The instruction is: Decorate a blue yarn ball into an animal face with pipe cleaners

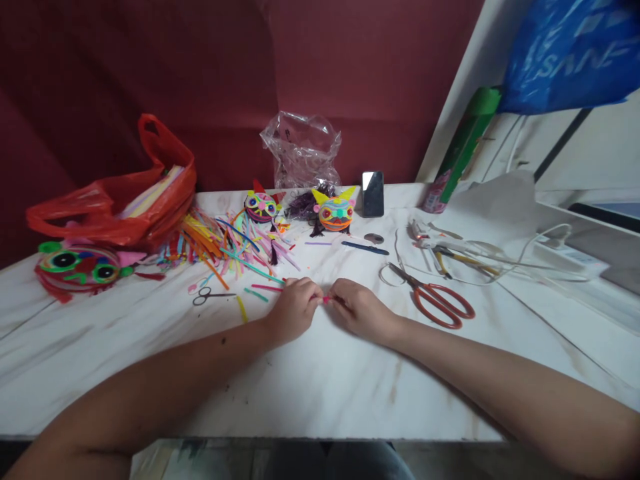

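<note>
Blue plastic bag (pixel 570 53) at upper right printed with pale letters, "SAN" legible. Left hand (pixel 294 308) and right hand (pixel 361 309) resting on marble-veined white table (pixel 320 387), fingertips of both pressed together on a small pink strip (pixel 327 300) pinched between them at table centre. Just right: red-handled scissors (pixel 440 300), metal blades. Farther back: glossy red bag (pixel 120 200), loose coloured paper strips (pixel 225 247), round paper-quilled mask (pixel 336 212), dark phone (pixel 373 193) standing upright.
</note>
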The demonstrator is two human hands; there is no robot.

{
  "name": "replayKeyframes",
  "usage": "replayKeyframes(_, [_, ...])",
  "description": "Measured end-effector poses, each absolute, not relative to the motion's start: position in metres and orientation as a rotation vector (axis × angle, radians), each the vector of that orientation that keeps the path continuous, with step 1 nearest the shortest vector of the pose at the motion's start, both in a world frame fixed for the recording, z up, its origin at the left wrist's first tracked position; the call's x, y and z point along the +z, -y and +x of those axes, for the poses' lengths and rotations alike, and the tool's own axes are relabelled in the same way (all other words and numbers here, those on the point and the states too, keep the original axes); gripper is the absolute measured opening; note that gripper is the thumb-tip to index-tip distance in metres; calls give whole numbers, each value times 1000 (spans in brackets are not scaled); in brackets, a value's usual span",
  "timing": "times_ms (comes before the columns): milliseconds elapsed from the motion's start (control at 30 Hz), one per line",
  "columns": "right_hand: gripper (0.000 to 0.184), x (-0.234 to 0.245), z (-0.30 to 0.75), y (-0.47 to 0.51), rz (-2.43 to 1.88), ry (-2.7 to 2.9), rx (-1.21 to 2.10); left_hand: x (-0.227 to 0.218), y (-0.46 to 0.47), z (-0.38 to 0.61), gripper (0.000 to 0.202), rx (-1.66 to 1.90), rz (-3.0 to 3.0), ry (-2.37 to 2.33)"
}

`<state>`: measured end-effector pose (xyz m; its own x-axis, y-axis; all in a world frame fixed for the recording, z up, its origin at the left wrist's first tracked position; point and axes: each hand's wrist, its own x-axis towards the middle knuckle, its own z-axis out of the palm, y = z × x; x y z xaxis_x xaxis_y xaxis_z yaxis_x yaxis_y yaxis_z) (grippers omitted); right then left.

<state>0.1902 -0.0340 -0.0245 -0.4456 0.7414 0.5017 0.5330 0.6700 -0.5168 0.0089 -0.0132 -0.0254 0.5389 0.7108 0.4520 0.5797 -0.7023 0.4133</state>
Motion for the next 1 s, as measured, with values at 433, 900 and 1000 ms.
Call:
replayKeyframes(433, [26, -27, 189, 30, -1067, 1781, 974, -18, 14, 11, 10, 1016, 2420, -1056])
replayKeyframes(900, [32, -24, 183, 34, -1120, 1680, 913, -22, 18, 14, 14, 1039, 2268, -1139])
replayKeyframes(1000, [26, -21, 187, 36, -1148, 1856, 699, -25, 18, 13, 13, 1009, 2348, -1140])
